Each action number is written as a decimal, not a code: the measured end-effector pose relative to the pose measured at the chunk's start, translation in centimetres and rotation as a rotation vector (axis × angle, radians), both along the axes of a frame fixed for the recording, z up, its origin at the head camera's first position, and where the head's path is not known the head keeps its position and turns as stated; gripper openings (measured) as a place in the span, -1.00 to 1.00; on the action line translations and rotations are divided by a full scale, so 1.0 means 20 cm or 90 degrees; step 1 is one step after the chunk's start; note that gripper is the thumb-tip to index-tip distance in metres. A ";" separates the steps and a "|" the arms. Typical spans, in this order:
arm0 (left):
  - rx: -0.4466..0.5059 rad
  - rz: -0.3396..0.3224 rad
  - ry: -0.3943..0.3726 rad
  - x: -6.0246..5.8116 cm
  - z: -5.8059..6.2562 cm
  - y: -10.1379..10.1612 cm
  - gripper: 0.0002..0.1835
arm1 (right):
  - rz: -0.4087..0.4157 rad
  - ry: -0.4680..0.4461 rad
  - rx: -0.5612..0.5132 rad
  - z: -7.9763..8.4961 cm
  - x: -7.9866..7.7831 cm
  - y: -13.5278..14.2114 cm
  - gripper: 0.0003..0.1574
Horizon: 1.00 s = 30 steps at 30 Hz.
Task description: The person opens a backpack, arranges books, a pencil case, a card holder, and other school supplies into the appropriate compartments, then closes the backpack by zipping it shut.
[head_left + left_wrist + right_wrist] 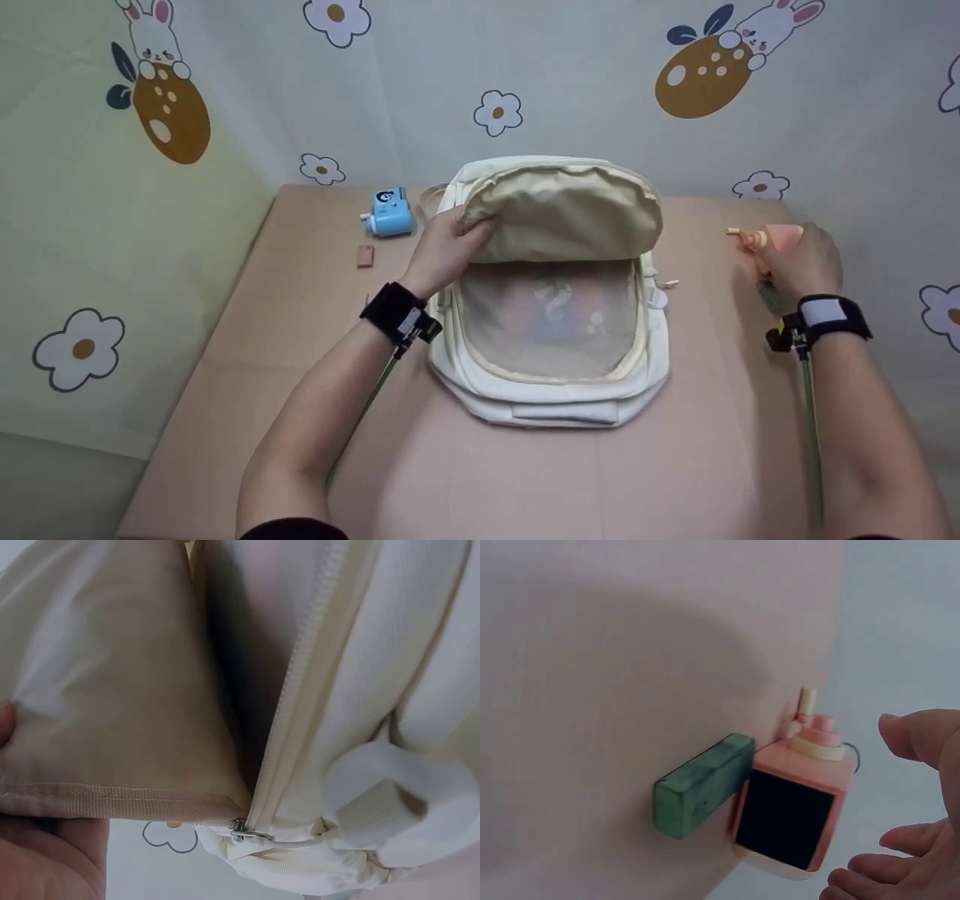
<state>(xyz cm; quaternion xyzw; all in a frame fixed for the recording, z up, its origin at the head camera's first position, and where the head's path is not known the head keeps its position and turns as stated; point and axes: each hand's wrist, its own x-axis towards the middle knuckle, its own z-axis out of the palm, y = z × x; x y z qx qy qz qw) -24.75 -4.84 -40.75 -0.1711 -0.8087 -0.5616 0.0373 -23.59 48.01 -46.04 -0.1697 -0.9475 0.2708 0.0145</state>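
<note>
A cream backpack lies on the table with its front flap folded up. My left hand pinches the flap's left edge, thumb on the lining; the left wrist view shows the flap beside the zipped opening. At the far right, my right hand is beside a pink hand-crank pencil sharpener. From the right wrist, the hand has its thumb and fingers spread, apart from the sharpener. A dark green block lies against the sharpener.
Left of the backpack are a blue hand-crank pencil sharpener and a small pinkish-brown block. Mesh covers the backpack's front below the flap. A patterned curtain hangs behind the table.
</note>
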 end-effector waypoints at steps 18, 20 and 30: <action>0.023 -0.007 -0.042 -0.02 0.01 0.00 -0.74 | -0.026 0.019 0.011 -0.12 -0.04 0.07 -0.11; 0.019 -0.007 -0.045 -0.01 0.01 0.00 -0.72 | -0.040 0.040 -0.017 -0.09 -0.03 0.06 -0.08; 0.016 -0.009 -0.044 0.00 0.01 0.00 -0.75 | -0.084 0.206 -0.125 0.13 0.16 -0.16 -0.04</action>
